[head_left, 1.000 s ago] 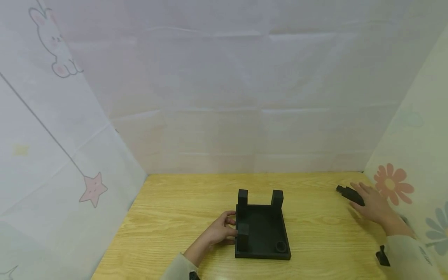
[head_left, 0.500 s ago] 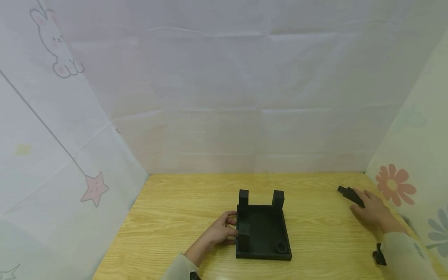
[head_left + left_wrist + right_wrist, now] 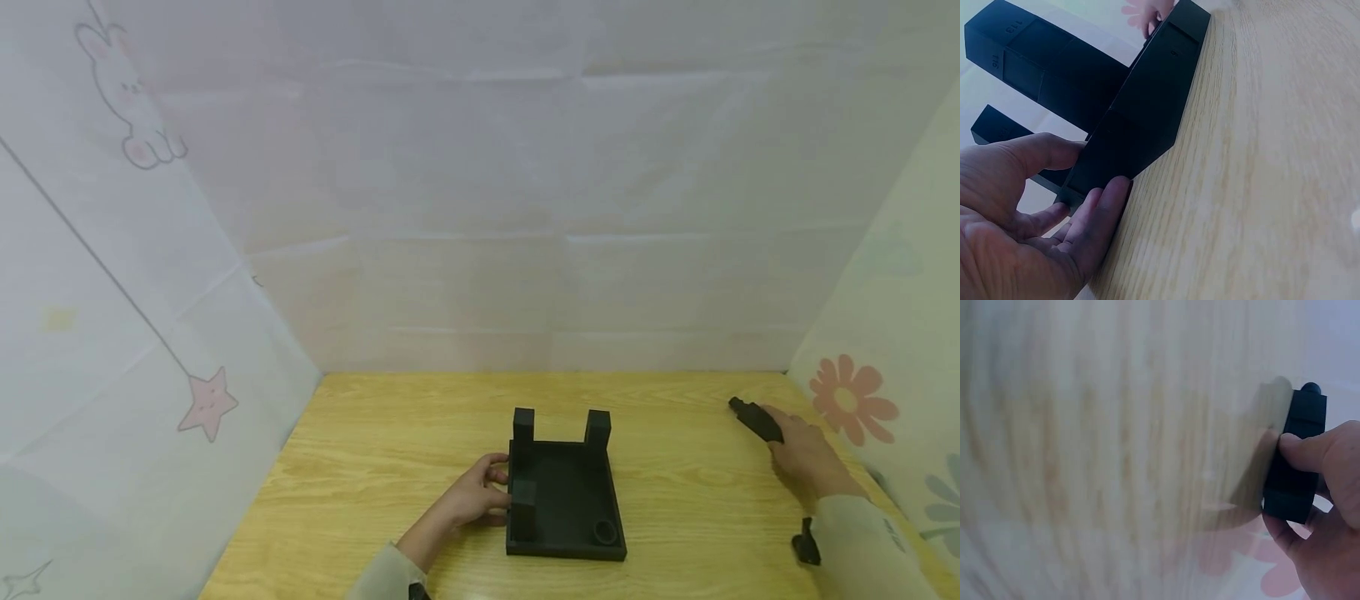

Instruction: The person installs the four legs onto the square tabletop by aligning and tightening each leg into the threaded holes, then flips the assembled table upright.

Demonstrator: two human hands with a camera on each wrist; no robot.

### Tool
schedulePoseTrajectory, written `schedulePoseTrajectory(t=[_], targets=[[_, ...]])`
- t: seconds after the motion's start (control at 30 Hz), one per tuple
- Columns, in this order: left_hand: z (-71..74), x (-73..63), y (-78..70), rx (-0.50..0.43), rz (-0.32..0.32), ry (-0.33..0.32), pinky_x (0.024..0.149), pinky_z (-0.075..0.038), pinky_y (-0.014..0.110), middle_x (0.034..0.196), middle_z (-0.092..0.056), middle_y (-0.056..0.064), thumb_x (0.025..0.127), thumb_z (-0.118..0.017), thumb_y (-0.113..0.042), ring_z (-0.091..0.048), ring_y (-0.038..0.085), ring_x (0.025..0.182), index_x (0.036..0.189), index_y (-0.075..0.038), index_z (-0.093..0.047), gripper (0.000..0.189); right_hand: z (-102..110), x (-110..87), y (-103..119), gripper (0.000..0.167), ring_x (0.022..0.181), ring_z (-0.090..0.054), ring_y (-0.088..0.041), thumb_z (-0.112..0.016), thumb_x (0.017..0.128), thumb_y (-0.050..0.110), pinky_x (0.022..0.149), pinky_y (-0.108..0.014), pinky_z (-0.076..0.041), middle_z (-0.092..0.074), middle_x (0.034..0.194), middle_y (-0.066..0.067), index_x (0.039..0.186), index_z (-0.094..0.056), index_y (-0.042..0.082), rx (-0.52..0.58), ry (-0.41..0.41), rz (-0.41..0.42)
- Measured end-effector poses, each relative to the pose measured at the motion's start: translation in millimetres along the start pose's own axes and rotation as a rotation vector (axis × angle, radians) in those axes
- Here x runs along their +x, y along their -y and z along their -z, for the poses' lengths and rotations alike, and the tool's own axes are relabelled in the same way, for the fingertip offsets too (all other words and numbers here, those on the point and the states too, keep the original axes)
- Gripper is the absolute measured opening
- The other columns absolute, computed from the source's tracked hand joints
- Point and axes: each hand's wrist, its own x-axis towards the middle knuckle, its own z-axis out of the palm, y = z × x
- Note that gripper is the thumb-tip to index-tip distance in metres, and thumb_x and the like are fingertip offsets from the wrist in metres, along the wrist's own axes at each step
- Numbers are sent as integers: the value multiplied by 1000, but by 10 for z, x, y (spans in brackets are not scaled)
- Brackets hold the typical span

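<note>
An upturned black tabletop (image 3: 566, 492) lies on the wooden table, with three square legs standing on it. One is the near-left leg (image 3: 524, 512); a round socket (image 3: 605, 532) sits at the near-right corner. My left hand (image 3: 471, 492) grips the tabletop's left side; in the left wrist view the thumb is by a leg and fingertips touch the outer wall. Far off to the right, my right hand (image 3: 810, 454) holds a loose black table leg (image 3: 756, 419). In the right wrist view this leg (image 3: 1297, 456), with its round stub, is between thumb and fingers.
The wooden table (image 3: 397, 425) is bounded by a pale cloth backdrop (image 3: 450, 250) behind and at both sides. A printed flower (image 3: 847, 400) is on the right cloth, close to my right hand.
My right hand's fingers have closed round the loose leg, which has shifted and turned slightly. The left hand and tabletop keep their place; the head view has shifted slightly.
</note>
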Motion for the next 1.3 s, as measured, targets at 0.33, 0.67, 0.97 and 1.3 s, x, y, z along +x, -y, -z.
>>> schedulePoseTrajectory(t=[0.33,0.67,0.97,1.3], targets=[[-2,8,48,-7,12,-8,72,-62,43,118,-47,16,84,-72,2,-59,22,85,151,-5,-37,76,6,-34,153,52,115,-43,-66,-60,99,12,92,-74,-39,-43,131,-48,140,-43,-15,115,-92,0],[-10,-3,75,-8,24,-10,70,-61,42,118,-48,15,83,-73,0,-63,23,86,151,-6,-38,77,77,-201,435,65,121,-37,-66,-54,104,41,89,-76,-37,-38,142,-43,145,-43,-8,272,-174,-115],[-17,6,61,-4,11,-9,69,-61,42,119,-47,15,84,-72,0,-61,24,86,151,-7,-38,76,254,-282,836,69,122,-42,-61,-60,100,45,85,-70,-41,-42,145,-38,147,-45,-3,341,-271,-118],[5,19,41,1,3,-7,70,-61,41,118,-47,16,84,-73,0,-61,22,85,151,-6,-38,75,399,-374,1147,65,96,-60,-44,-69,95,41,59,-30,-44,-55,127,-34,141,-50,-1,337,-314,-108]])
